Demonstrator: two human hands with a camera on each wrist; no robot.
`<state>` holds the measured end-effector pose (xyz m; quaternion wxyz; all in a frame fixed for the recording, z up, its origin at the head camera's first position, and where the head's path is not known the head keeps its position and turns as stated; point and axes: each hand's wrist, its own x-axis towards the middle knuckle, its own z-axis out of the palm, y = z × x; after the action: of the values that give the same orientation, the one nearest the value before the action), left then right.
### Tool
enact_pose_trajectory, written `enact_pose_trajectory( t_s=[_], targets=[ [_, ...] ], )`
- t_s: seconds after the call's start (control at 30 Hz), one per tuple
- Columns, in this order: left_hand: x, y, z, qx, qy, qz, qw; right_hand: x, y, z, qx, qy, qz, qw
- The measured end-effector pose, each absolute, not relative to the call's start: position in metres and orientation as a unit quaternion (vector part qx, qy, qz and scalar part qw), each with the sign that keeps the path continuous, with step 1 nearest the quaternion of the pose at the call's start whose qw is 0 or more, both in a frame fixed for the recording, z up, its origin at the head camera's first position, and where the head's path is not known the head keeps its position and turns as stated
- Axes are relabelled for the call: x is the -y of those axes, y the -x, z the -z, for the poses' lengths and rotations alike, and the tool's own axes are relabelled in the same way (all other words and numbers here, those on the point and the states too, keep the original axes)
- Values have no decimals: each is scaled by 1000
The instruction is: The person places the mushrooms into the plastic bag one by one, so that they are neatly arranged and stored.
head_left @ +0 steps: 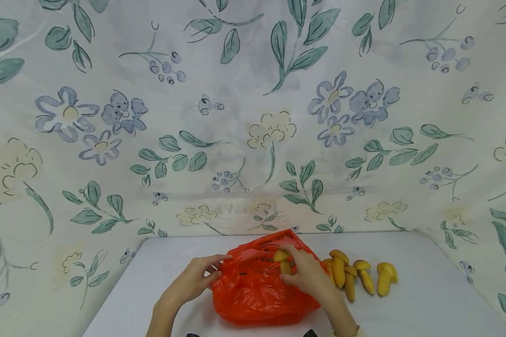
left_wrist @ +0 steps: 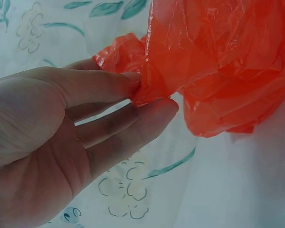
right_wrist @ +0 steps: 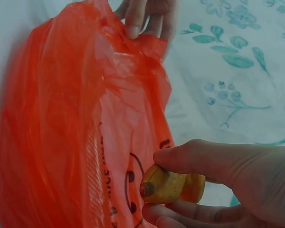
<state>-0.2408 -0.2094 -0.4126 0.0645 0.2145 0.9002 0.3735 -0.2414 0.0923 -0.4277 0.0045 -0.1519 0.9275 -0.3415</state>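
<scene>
A red plastic bag (head_left: 261, 290) with dark printing sits on the white table, its mouth spread toward the back. My left hand (head_left: 196, 279) pinches the bag's left edge between thumb and fingers; the left wrist view shows the red film (left_wrist: 147, 80) caught at the fingertips. My right hand (head_left: 305, 271) holds a yellow-brown mushroom (head_left: 283, 262) in front of the bag's opening. In the right wrist view the thumb and fingers grip this mushroom (right_wrist: 168, 185) close beside the printed side of the bag. The bag's inside is mostly hidden.
Several more yellow mushrooms (head_left: 364, 276) lie on the table (head_left: 438, 290) to the right of the bag, the nearest ones partly behind the right hand. A floral cloth (head_left: 253, 140) hangs behind the table and along its sides.
</scene>
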Motion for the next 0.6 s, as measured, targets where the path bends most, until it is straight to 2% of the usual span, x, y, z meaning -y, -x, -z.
enact_pose_trajectory(
  t_s=[0.6],
  targets=[
    [209, 241, 411, -900, -215, -374, 65, -61, 241, 434, -909, 157, 384, 49]
  ],
)
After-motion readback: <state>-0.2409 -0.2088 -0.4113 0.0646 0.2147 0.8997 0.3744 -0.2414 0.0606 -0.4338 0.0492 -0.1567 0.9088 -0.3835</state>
